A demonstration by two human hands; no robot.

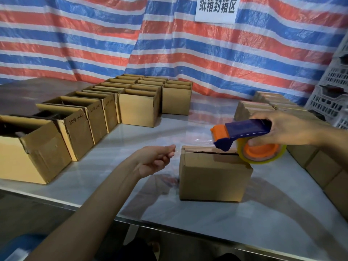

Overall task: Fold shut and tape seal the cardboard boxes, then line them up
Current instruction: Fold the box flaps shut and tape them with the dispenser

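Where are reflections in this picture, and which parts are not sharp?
Head view: the glossy table mirrors the striped tarp; the right hand on the tape dispenser, and the sealed boxes behind it, look soft; the clear tape pinched by the left hand barely shows.

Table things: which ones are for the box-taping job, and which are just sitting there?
For the job: front box, tape dispenser in right hand, clear tape pinched by left hand, open boxes, closed boxes.
Just sitting there: white crates, striped tarp, paper sign.
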